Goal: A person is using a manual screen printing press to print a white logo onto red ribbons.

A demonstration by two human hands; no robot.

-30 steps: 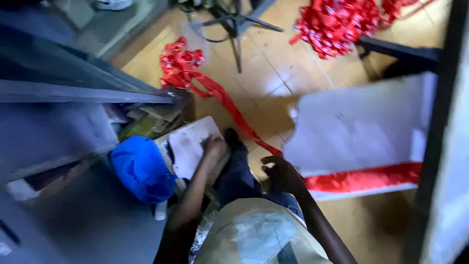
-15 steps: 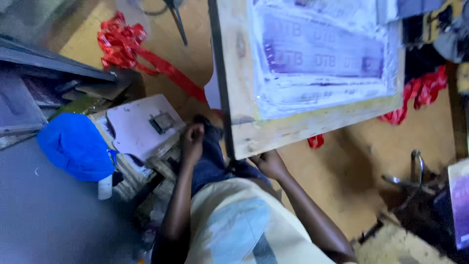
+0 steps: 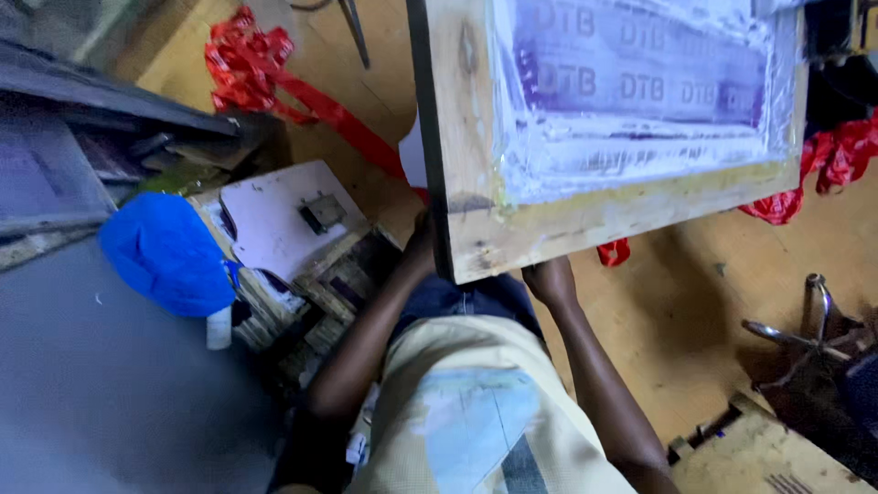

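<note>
Wooden floor, red ribbon [image 3: 274, 78]; left hand [image 3: 422, 245], right hand [image 3: 551, 279] fingers gripping wooden screen frame [image 3: 476, 174] bottom edge.

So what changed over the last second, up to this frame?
A wooden printing frame, out of view a second ago, has come up before the person, with the left hand and right hand at its lower edge. The blue cap and red ribbon stayed put.

You have one wooden printing frame [image 3: 585, 137] before you, two hands on its edge, three heaps of red ribbon [image 3: 265, 73], one blue cap [image 3: 165, 252], one white board [image 3: 274, 215].
</note>
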